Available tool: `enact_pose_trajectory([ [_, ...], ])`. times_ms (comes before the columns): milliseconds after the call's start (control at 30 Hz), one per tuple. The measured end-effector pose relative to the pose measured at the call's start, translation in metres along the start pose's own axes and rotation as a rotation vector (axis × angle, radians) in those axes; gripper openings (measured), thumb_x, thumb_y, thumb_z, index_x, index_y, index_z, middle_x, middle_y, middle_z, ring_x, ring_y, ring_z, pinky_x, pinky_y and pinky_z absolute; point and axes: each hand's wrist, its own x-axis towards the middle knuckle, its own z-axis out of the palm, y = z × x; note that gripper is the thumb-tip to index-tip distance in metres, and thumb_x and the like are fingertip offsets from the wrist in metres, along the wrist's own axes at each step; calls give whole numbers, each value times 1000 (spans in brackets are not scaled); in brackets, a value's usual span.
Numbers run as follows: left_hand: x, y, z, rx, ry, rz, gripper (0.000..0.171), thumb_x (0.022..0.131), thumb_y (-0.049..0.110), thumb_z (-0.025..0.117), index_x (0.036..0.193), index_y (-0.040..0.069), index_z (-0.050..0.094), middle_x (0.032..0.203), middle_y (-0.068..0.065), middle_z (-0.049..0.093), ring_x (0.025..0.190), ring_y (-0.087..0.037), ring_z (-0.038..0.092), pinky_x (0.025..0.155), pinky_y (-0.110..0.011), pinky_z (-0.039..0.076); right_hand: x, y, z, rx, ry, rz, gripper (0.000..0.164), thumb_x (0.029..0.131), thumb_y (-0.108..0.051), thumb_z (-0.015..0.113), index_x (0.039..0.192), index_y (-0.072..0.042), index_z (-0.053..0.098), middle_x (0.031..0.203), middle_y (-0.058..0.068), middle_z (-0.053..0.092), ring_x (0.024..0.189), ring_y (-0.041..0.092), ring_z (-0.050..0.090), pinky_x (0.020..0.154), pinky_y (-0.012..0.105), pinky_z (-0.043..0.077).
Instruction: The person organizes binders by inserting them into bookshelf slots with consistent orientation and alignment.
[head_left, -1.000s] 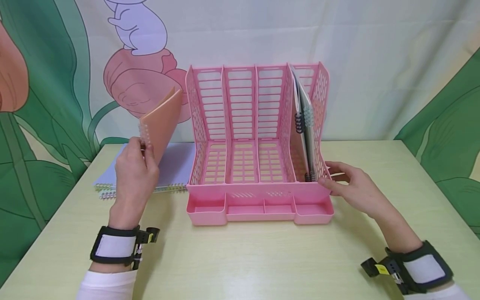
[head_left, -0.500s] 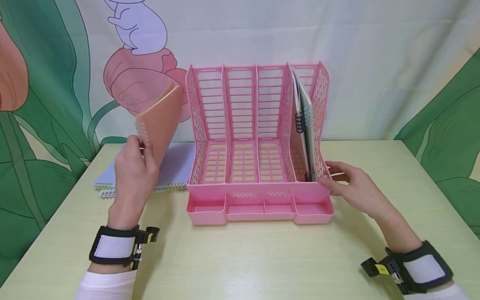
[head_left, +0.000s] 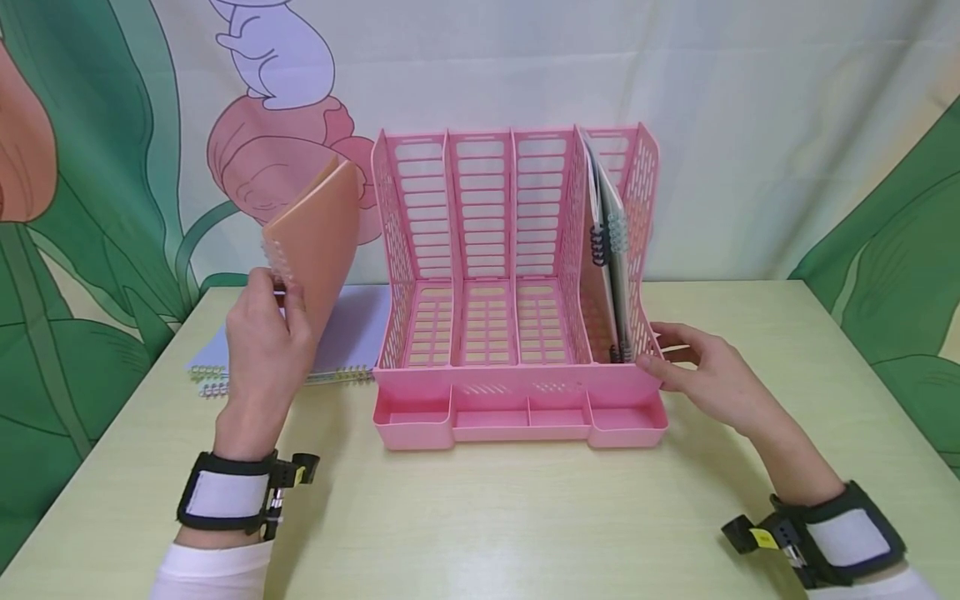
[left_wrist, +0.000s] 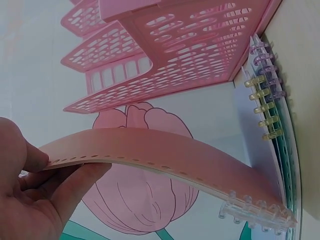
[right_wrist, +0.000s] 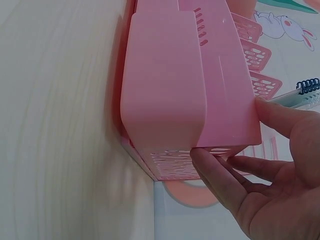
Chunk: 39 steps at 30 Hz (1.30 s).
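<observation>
My left hand [head_left: 266, 333] pinches an orange spiral notebook [head_left: 318, 237] by its ring-bound edge, thumb on one side and fingers on the other. The notebook stands tilted left of the pink file rack [head_left: 517, 379], and its cover bows in the left wrist view, its lower corner by the stacked notebooks. At the rack's right front corner, my right hand [head_left: 701, 371] holds the side between thumb and fingers; in the right wrist view the thumb [right_wrist: 280, 117] lies on the front edge. Spiral notebooks [head_left: 613, 275] stand upright in the rack's rightmost slot.
Lilac-covered spiral notebooks [head_left: 356, 325] lie stacked on the table [head_left: 480, 517], just left of the rack. A low pink tray with small compartments [head_left: 517, 417] runs along the rack's front. Behind the table hangs a printed curtain [head_left: 720, 167].
The orange notebook has risen slightly and shifted a little left in my left hand. My right hand and the rack have stayed put.
</observation>
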Motion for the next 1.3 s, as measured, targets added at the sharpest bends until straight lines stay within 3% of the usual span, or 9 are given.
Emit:
enact_pose_trajectory([
  [633, -1, 6, -3, -55, 45, 14, 25, 106, 11, 52, 114, -13, 54, 111, -29, 66, 98, -43, 67, 80, -55, 55, 0, 1, 0, 5, -5, 3, 72, 101, -34, 68, 155, 2, 38, 145, 25, 50, 123, 42, 57, 83, 38, 60],
  [1000, 2, 6, -6, -78, 111, 3, 26, 106, 12, 51, 112, -13, 52, 105, -29, 63, 97, -42, 66, 81, -52, 53, 0, 1, 0, -3, -1, 4, 72, 101, -35, 68, 155, 2, 38, 143, 25, 51, 123, 41, 57, 85, 42, 60],
  [1300, 2, 6, -11, -60, 112, -44, 30, 108, 16, 48, 117, -13, 52, 110, -27, 61, 98, -38, 65, 78, -42, 51, 0, 1, 0, -1, 1, -8, 71, 100, -34, 69, 154, 2, 39, 143, 24, 52, 122, 41, 58, 81, 32, 59],
])
